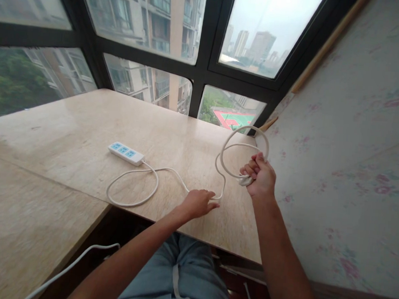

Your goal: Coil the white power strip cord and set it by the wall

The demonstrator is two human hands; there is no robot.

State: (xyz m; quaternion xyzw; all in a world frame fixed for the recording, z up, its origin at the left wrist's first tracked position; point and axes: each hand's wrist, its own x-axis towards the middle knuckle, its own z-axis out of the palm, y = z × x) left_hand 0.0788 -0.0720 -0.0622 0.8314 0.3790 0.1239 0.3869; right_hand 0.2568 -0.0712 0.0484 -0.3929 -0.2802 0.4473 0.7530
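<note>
A white power strip [126, 153] with blue sockets lies on the beige stone sill [85, 128]. Its white cable [131, 188] loops across the surface toward me. My right hand [261, 177] is raised near the wall and closed around a coil of this cable, one loop standing up above the fist. My left hand [199, 203] rests low on the sill, fingers pinched on the cable where it runs toward the coil.
A large dark-framed window [198, 72] runs behind the sill, showing buildings outside. A floral papered wall [349, 155] closes the right side. Another white cord [71, 266] hangs below the sill's front edge, near my jeans [180, 275].
</note>
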